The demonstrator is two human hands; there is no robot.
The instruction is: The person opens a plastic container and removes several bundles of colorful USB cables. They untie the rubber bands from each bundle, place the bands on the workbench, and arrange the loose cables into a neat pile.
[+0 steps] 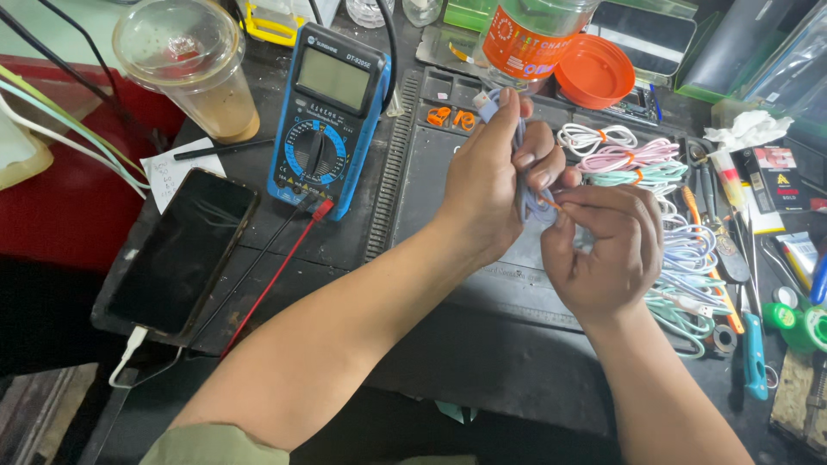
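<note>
My left hand (493,176) grips a coiled lavender cable (522,185), its loops bunched between fingers and thumb above the dark work mat (448,258). My right hand (603,245) pinches a thin orange twist tie (551,204) against the coil's side. Both hands meet at the coil, a little above the mat. To the right lie several bundled cables (633,159) in white, pink, mint and lavender, each bound with an orange tie.
A blue multimeter (330,103) with red and black leads stands at left, beside a dark phone (185,250) on a charging cable. A lidded plastic cup (194,69), an orange lid (594,69), loose orange ties (452,118) and hand tools (732,258) surround the mat.
</note>
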